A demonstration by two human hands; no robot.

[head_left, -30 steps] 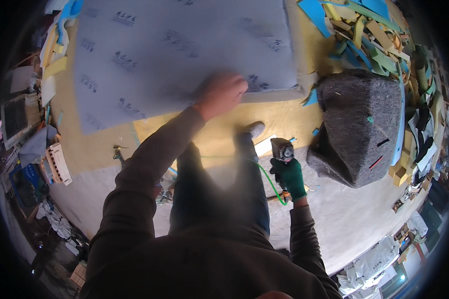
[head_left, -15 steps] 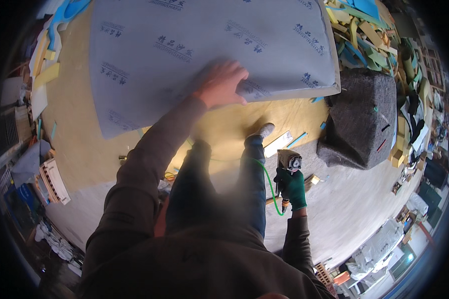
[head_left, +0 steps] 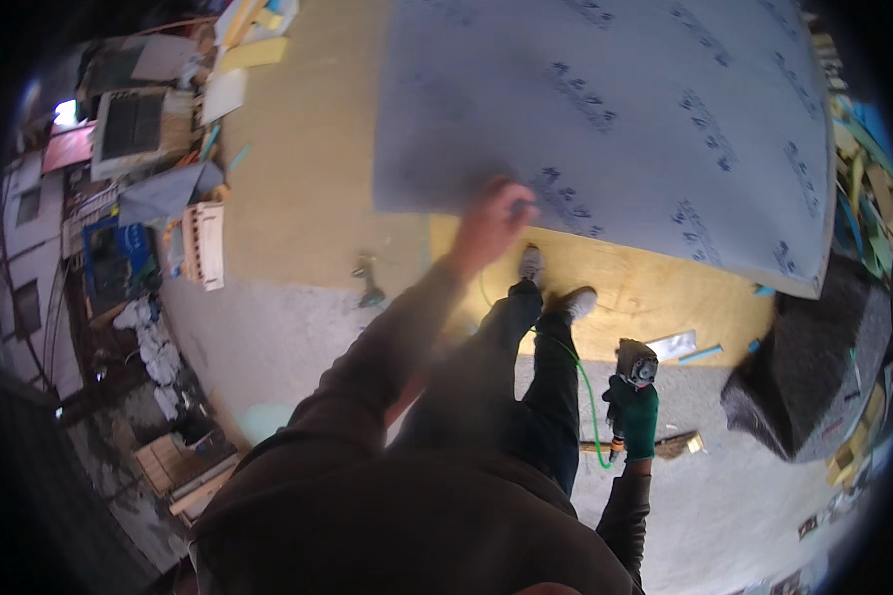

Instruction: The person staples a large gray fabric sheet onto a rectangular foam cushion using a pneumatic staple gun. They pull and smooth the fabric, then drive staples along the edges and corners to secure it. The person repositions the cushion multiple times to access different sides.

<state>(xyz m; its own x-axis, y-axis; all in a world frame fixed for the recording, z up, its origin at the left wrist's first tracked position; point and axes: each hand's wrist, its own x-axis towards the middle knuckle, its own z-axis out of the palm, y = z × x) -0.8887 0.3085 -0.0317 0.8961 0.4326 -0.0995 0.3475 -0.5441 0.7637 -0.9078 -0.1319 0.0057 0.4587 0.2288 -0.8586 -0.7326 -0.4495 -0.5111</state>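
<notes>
My left hand (head_left: 496,223) is bare and slightly blurred. Its fingers are loosely curled, with a gap to the thumb and nothing seen in it, over the near edge of a grey-blue printed fabric sheet (head_left: 625,149). The sheet spans the top of a broad piece with a straight near edge; whether my fingertips touch it I cannot tell. At the lower right, my right hand (head_left: 642,421), in a dark green glove, grips an air staple gun (head_left: 637,365) whose metal head points forward. A green air hose (head_left: 587,392) runs from its lower end toward my legs.
Tan sheeting (head_left: 298,169) covers the floor under my shoes. To the right stand a dark grey upholstered block (head_left: 814,357) and a heap of foam offcuts (head_left: 868,178). A drill-like tool (head_left: 369,283) lies left of my arm. Wooden frames (head_left: 203,246) stand farther left.
My view has swung left, so the fabric and block appear farther right. My left hand has gone from spread on the fabric to loosely curled at its near edge. My right hand still grips the staple gun.
</notes>
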